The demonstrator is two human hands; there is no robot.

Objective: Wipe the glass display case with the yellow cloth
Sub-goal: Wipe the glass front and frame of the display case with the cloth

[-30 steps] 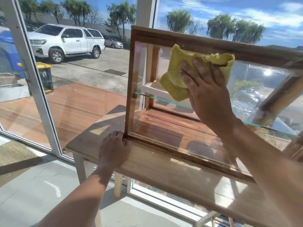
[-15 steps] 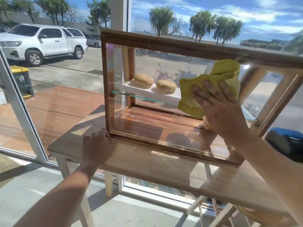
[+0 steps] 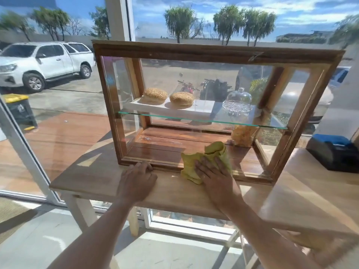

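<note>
Head view: right hand [image 3: 215, 174] flat, pressing yellow cloth [image 3: 206, 160] against display case [image 3: 213, 53].

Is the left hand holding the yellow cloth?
No, the right hand presses the yellow cloth against the display case, low on its front, while the left hand rests empty on the wooden table.

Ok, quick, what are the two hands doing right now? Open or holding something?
Left hand: open, holding nothing, resting on the table against the case.
Right hand: open, flat fingers pressing the yellow cloth on the glass.
</note>
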